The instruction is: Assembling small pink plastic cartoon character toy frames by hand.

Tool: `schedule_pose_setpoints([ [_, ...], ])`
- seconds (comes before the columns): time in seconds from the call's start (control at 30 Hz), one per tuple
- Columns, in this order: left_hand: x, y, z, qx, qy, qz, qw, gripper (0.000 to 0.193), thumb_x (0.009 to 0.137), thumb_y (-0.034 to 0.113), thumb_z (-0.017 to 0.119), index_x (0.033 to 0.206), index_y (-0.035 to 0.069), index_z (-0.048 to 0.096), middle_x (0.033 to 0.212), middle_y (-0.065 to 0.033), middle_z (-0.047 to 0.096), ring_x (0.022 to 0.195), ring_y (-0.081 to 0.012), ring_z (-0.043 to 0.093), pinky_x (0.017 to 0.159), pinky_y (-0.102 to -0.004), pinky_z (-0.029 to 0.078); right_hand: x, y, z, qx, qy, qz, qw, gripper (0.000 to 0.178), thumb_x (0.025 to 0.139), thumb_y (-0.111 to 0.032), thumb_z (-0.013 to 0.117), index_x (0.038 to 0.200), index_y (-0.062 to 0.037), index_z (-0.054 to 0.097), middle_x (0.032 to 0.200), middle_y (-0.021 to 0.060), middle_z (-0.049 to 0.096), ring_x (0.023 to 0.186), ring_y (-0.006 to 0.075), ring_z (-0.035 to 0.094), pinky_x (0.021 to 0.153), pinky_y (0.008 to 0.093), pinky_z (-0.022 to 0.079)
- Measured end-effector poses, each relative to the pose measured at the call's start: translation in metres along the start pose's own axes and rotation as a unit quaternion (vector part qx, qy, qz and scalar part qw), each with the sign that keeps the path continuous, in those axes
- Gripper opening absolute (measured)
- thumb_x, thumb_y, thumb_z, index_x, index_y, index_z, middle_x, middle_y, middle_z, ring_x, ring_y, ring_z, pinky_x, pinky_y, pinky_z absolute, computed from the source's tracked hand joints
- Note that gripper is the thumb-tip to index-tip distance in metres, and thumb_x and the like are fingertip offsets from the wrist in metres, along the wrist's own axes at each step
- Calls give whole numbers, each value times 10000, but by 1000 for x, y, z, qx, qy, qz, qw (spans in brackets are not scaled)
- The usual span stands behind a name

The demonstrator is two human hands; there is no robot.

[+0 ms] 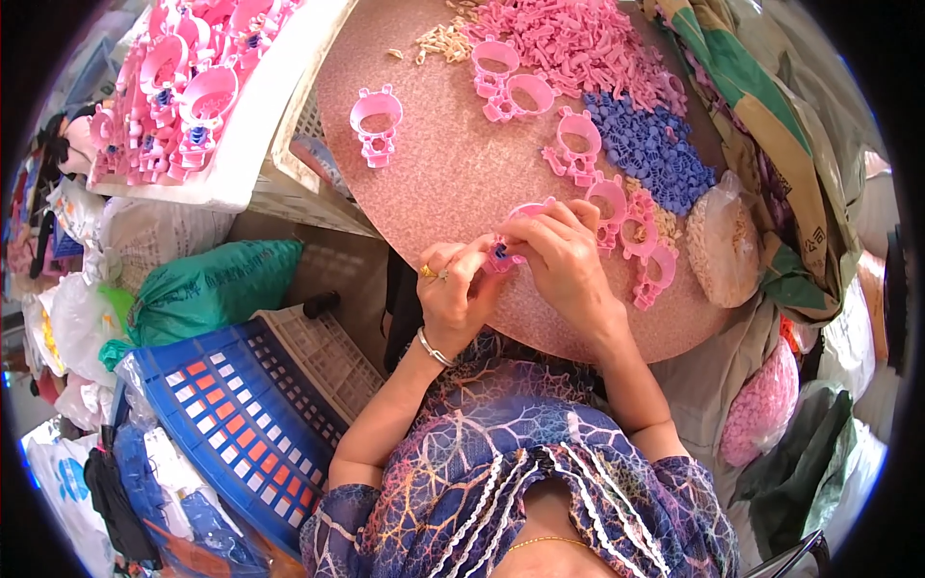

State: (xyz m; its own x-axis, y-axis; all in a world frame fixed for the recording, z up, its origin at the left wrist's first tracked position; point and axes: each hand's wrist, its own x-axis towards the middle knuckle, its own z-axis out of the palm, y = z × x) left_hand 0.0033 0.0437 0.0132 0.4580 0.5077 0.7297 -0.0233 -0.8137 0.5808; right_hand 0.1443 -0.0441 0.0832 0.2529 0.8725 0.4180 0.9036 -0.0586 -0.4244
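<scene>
My left hand (457,291) and my right hand (567,262) come together over the near edge of the round table (443,164). Between their fingertips is a pink plastic frame (516,261) with a ring-shaped upper part, and a small blue plastic piece (500,252) shows on it. Both hands are closed on the frame; the right fingers partly hide its ring. Right of my right hand lie several similar pink ring frames (638,233), close together. One more pink frame (377,125) lies apart toward the far left of the tabletop.
At the table's far side are heaps of small pink parts (568,43), blue parts (647,144) and beige parts (445,42). A bag of beige pieces (721,241) sits at the right edge. Left stand a white box (226,188) of pink frames and a blue basket (183,352).
</scene>
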Motion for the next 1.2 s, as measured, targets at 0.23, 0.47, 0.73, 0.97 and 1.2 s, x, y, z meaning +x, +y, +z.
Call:
schedule_pose_setpoints([
  [0.23, -7, 0, -4, 6, -5, -3, 1000, 454, 759, 106, 856, 1114, 75, 574, 1090, -56, 736, 795, -222, 647, 791, -393, 467, 2, 0, 2, -42, -30, -49, 997, 308, 842, -127, 620, 1150, -103, 621, 885, 15, 681, 898, 185, 637, 931, 384, 383],
  [0.47, -8, 7, -5, -71, -29, -144, 987, 453, 726, 82, 862, 1094, 78, 599, 881, -41, 709, 781, -245, 647, 771, -411, 462, 9, 3, -4, -38, -45, -138, 989, 303, 848, -129, 608, 1150, -102, 612, 858, 16, 666, 926, 179, 631, 954, 391, 390],
  [0.73, -13, -1, -2, 0, -39, -65, 997, 409, 769, 150, 852, 1082, 67, 603, 1072, -98, 731, 851, -289, 633, 833, -436, 458, -12, 4, 22, 6, 55, 50, 997, 300, 802, -97, 722, 1092, -87, 644, 867, 52, 689, 846, 229, 668, 912, 415, 407],
  [0.97, -15, -2, 2, -25, -50, -133, 990, 544, 682, 158, 934, 1107, 65, 608, 1033, -65, 730, 889, -238, 640, 872, -387, 443, -27, 22, -44, -110, 132, 178, 969, 237, 818, -17, 675, 1028, -114, 727, 956, 42, 730, 941, 220, 668, 940, 419, 373],
  [1.2, -11, 0, 7, -16, -58, -130, 990, 552, 685, 157, 935, 1106, 53, 594, 1032, -57, 733, 888, -208, 648, 897, -358, 425, -56, 69, -69, -238, 1, 278, 931, 192, 818, -45, 628, 910, -135, 770, 951, 65, 726, 955, 248, 646, 930, 459, 365],
])
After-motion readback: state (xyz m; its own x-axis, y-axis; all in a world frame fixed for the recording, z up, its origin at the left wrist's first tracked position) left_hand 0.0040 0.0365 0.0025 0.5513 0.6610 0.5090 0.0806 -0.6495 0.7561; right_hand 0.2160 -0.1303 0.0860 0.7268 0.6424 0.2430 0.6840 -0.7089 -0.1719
